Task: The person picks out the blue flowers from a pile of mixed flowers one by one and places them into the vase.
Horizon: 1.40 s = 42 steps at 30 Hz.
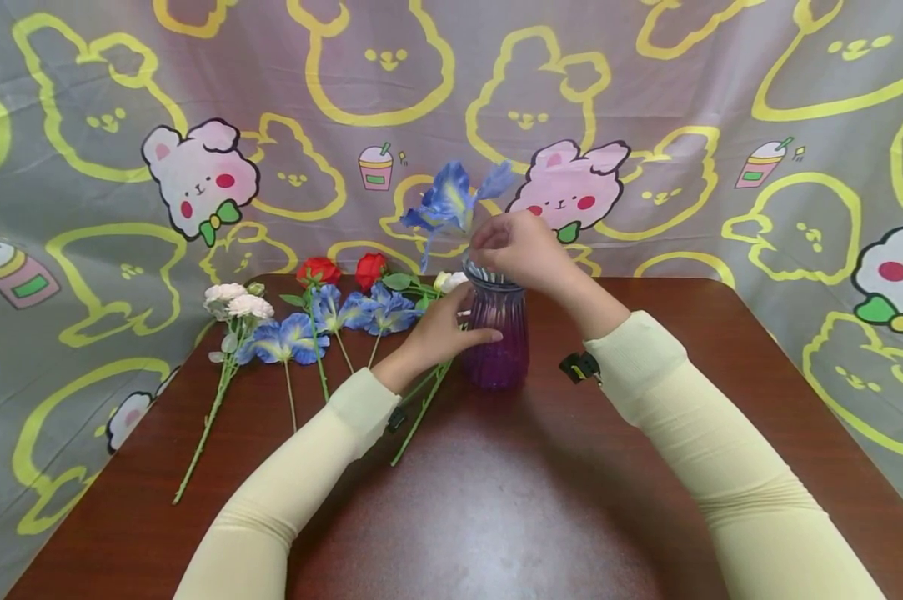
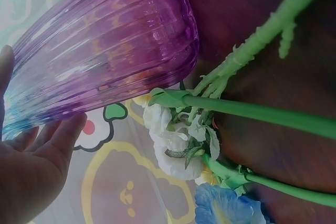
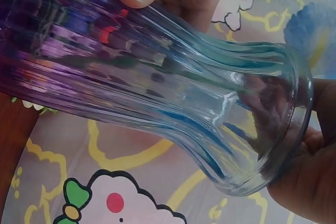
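Note:
A ribbed glass vase (image 1: 499, 354), purple at the bottom and bluish near the rim, stands upright on the table. My left hand (image 1: 438, 332) holds its left side, thumb across the front; the left wrist view shows the fingers (image 2: 65, 135) curved round the glass. Just over the rim, my right hand (image 1: 524, 250) pinches a blue iris (image 1: 448, 200) by its stem, with the bloom above and left of the fingers. Through the glass (image 3: 157, 90) in the right wrist view, a green stem shows inside. The exact pinch is partly hidden by the rim and the hand.
Left of the vase lie several blue irises (image 1: 289, 337), red roses (image 1: 318, 271) and a stem of white flowers (image 1: 250, 306). Another white flower (image 2: 173, 140) lies close beside the vase. A patterned curtain (image 1: 421, 75) hangs behind the brown table (image 1: 609, 517).

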{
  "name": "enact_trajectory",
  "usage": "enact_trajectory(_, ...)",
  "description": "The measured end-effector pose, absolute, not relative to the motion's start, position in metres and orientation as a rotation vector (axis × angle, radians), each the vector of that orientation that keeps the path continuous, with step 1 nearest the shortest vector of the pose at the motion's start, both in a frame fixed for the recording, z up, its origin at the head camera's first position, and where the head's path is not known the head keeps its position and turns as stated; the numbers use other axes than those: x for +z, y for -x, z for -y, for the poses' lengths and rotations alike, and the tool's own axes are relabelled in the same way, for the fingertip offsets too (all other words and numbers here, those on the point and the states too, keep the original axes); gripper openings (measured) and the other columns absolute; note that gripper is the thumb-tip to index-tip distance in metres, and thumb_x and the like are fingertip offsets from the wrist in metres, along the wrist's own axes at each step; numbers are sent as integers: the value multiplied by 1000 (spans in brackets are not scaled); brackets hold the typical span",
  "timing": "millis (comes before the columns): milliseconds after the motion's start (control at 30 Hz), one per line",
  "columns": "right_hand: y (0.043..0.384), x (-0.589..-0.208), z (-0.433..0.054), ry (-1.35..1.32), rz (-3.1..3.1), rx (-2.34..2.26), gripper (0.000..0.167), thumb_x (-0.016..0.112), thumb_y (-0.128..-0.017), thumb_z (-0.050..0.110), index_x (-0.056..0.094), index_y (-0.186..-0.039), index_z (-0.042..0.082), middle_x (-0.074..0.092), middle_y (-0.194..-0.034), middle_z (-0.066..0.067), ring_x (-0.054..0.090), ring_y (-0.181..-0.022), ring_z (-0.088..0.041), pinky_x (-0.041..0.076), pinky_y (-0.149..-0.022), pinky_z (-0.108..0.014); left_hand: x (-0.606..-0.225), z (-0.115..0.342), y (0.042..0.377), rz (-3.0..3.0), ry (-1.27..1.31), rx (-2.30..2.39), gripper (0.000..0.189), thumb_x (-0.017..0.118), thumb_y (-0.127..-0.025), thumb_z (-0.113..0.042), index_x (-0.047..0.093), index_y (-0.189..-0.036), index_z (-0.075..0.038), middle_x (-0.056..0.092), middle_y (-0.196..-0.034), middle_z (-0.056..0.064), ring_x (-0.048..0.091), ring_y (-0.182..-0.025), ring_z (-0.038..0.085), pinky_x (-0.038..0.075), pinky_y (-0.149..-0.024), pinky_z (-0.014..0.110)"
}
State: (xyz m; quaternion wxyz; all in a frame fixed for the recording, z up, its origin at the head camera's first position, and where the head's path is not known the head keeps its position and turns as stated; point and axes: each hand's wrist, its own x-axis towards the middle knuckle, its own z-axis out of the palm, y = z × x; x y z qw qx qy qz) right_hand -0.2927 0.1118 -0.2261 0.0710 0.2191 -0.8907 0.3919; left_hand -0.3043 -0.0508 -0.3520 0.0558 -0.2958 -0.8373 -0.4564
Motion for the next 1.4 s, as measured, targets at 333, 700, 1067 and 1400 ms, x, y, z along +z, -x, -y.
enact_trajectory(333, 294, -225, -110, -648, 2780, 999, 14, 71, -83, 13, 74, -93, 3, 72, -86, -8, 65, -82, -21, 52, -71, -37, -350, 51, 302, 2530, 918, -1398, 78, 83, -78, -27, 44, -143, -9, 55, -136, 11, 58, -118, 24, 46, -96, 32)
enact_trajectory(700, 294, -222, -108, -631, 2854, 915, 10, 72, -79, 8, 77, -86, 2, 73, -87, -8, 63, -87, -21, 52, -69, -34, -350, 51, 302, 2541, 918, -1359, 80, 83, -79, -29, 43, -144, -8, 54, -137, 12, 58, -117, 26, 47, -96, 33)
enact_trajectory(1067, 297, -223, -105, -668, 2875, 826, 9, 70, -78, 5, 77, -82, 3, 73, -84, -7, 63, -86, -21, 50, -71, -34, -351, 52, 303, 2550, 918, -1354, 78, 82, -80, -29, 43, -144, -7, 54, -137, 12, 58, -118, 26, 47, -96, 35)
enact_trajectory(1400, 295, -220, -106, -689, 2895, 790, 12, 69, -79, 7, 77, -87, 2, 73, -90, -10, 64, -93, -24, 51, -78, -37, -349, 51, 301, 2591, 882, -1327, 79, 81, -80, -33, 42, -144, -9, 52, -139, 13, 57, -119, 27, 46, -97, 38)
